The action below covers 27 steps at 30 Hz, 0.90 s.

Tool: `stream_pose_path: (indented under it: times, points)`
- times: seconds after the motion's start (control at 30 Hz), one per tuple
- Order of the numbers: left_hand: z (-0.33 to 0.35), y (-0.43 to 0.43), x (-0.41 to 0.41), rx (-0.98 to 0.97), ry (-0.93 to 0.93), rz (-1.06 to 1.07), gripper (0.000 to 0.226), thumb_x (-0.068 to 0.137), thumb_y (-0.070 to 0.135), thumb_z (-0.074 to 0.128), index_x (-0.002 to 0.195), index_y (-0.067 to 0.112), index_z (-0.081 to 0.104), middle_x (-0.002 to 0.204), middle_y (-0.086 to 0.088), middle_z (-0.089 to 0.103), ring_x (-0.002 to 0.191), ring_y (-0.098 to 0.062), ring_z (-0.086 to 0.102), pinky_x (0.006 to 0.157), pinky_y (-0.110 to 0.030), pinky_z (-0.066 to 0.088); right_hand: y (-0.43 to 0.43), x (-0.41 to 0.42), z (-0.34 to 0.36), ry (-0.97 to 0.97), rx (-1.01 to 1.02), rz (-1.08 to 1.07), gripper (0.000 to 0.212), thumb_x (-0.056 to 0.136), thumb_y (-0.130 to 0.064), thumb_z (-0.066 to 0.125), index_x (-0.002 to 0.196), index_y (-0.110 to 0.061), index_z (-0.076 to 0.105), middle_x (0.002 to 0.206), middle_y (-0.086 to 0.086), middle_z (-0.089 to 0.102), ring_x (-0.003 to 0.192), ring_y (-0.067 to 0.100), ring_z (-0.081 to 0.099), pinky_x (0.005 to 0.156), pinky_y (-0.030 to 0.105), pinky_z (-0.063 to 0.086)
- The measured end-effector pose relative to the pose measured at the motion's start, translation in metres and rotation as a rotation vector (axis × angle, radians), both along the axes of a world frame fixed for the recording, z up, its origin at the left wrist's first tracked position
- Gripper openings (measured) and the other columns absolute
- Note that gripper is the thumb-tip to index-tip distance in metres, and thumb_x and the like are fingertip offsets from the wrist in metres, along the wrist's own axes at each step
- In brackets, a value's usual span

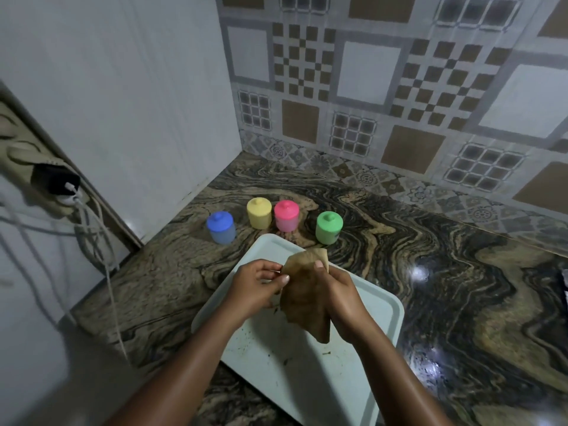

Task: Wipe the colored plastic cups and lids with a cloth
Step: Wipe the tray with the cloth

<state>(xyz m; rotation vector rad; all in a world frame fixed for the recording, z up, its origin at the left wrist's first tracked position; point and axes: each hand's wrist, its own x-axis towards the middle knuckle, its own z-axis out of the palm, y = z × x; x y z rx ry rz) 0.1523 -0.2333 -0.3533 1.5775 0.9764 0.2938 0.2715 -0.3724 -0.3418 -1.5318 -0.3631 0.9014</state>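
A big wall of tiles (368,87) with brown and white squares stands at the back. Below it lies a dark counter (430,256) with swirly brown and black lines. Bright spots of light shine on its right side.

A white tray (276,364) sits on the counter, close to the person. It is turned at a slant, and there are small dark crumbs on it.

Both arms reach out over the tray. A brown cloth (304,299) hangs between the hands, held up above the tray. The left hand (255,287) pinches the left edge of the cloth with its thumb and fingers. The right hand (341,299) grips the cloth from the right side, with its fingers curled round it and its thumb pressed near the top.

Four little cups stand in a curved row on the counter, just past the far edge of the tray. From left to right they are the blue cup (221,229), the yellow cup (259,214), the pink cup (286,216) and the green cup (329,228). The yellow and pink cups stand just beside each other. Every cup has a lid (259,206) of its own colour on top, with a small knob. The cups are well apart from both hands and the cloth.

On the far left, a black plug (58,182) sits in a socket strip, and white cords (112,287) hang down from it.
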Motion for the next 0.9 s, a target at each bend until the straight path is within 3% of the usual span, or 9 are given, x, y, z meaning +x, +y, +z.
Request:
stream_pose_path:
  times: [0.13, 0.27, 0.4, 0.57, 0.63, 0.7, 0.77, 0.83, 0.9]
  points:
    - [-0.011, 0.017, -0.019, 0.287, 0.043, -0.040, 0.023, 0.087, 0.016, 0.078, 0.109, 0.021, 0.074, 0.101, 0.011, 0.072, 0.095, -0.007, 0.068, 0.081, -0.033, 0.060, 0.010, -0.004, -0.005, 0.030, -0.028, -0.010, 0.038, 0.109, -0.030, 0.046, 0.106, -0.004, 0.075, 0.102, 0.017, 0.078, 0.101, 0.039, 0.074, 0.090, 0.050, 0.058]
    - [-0.036, 0.049, -0.049, 0.696, 0.243, -0.126, 0.036, 0.088, 0.013, 0.075, 0.124, 0.017, 0.071, 0.127, -0.002, 0.065, 0.116, -0.023, 0.061, 0.099, -0.043, 0.052, 0.023, -0.004, -0.011, 0.036, -0.043, -0.023, 0.039, 0.106, -0.035, 0.049, 0.112, -0.005, 0.074, 0.108, 0.016, 0.078, 0.103, 0.037, 0.074, 0.097, 0.054, 0.056]
    - [-0.050, 0.069, -0.077, 0.600, 0.393, -0.162, 0.043, 0.092, 0.011, 0.070, 0.134, 0.015, 0.064, 0.136, -0.007, 0.063, 0.116, -0.028, 0.064, 0.101, -0.044, 0.053, 0.038, -0.001, -0.011, -0.002, -0.057, -0.142, 0.034, 0.108, -0.026, 0.048, 0.108, -0.002, 0.071, 0.100, 0.015, 0.075, 0.092, 0.031, 0.071, 0.086, 0.043, 0.056]
    - [-0.056, 0.078, -0.099, 0.540, 0.338, -0.264, 0.043, 0.095, 0.013, 0.069, 0.136, 0.009, 0.062, 0.139, -0.011, 0.061, 0.122, -0.029, 0.061, 0.108, -0.038, 0.047, 0.063, 0.009, -0.004, -0.176, -0.046, -0.335, 0.034, 0.108, -0.034, 0.044, 0.097, -0.013, 0.068, 0.086, 0.008, 0.068, 0.076, 0.022, 0.064, 0.069, 0.032, 0.050]
    - [-0.056, 0.080, -0.110, 0.533, 0.322, -0.341, 0.050, 0.093, 0.018, 0.072, 0.139, 0.005, 0.058, 0.143, -0.013, 0.058, 0.129, -0.030, 0.056, 0.111, -0.036, 0.044, 0.077, 0.009, -0.007, -0.347, -0.096, -0.378, 0.037, 0.103, -0.043, 0.044, 0.084, -0.020, 0.065, 0.075, 0.004, 0.061, 0.071, 0.023, 0.059, 0.065, 0.040, 0.046]
    - [-0.053, 0.080, -0.122, 0.497, 0.323, -0.415, 0.065, 0.088, 0.029, 0.077, 0.144, 0.006, 0.052, 0.149, -0.011, 0.051, 0.136, -0.028, 0.049, 0.113, -0.035, 0.040, 0.088, 0.003, -0.012, -0.577, -0.170, -0.339, 0.034, 0.104, -0.034, 0.045, 0.084, -0.013, 0.061, 0.072, 0.005, 0.058, 0.069, 0.025, 0.054, 0.063, 0.037, 0.038]
    - [-0.051, 0.082, -0.134, 0.454, 0.330, -0.507, 0.084, 0.081, 0.039, 0.081, 0.151, 0.008, 0.043, 0.156, -0.007, 0.040, 0.142, -0.024, 0.039, 0.116, -0.034, 0.035, 0.102, -0.010, -0.021, -0.717, -0.239, -0.243, 0.026, 0.106, -0.023, 0.045, 0.103, -0.005, 0.064, 0.084, 0.010, 0.065, 0.079, 0.031, 0.061, 0.066, 0.032, 0.036]
    - [-0.051, 0.083, -0.145, 0.496, 0.349, -0.611, 0.101, 0.078, 0.049, 0.081, 0.157, 0.013, 0.030, 0.164, -0.002, 0.026, 0.148, -0.022, 0.026, 0.119, -0.034, 0.027, 0.113, -0.024, -0.034, -0.812, -0.313, -0.095, 0.033, 0.106, -0.024, 0.044, 0.131, -0.009, 0.059, 0.113, 0.017, 0.071, 0.102, 0.039, 0.065, 0.074, 0.038, 0.046]
    - [-0.051, 0.085, -0.151, 0.581, 0.412, -0.739, 0.112, 0.079, 0.063, 0.071, 0.161, 0.021, 0.008, 0.169, 0.005, 0.001, 0.153, -0.019, 0.006, 0.122, -0.040, 0.018, 0.119, -0.034, -0.050, -0.859, -0.406, 0.062, 0.045, 0.107, -0.024, 0.043, 0.150, -0.012, 0.047, 0.149, 0.018, 0.054, 0.135, 0.039, 0.050, 0.104, 0.043, 0.042]
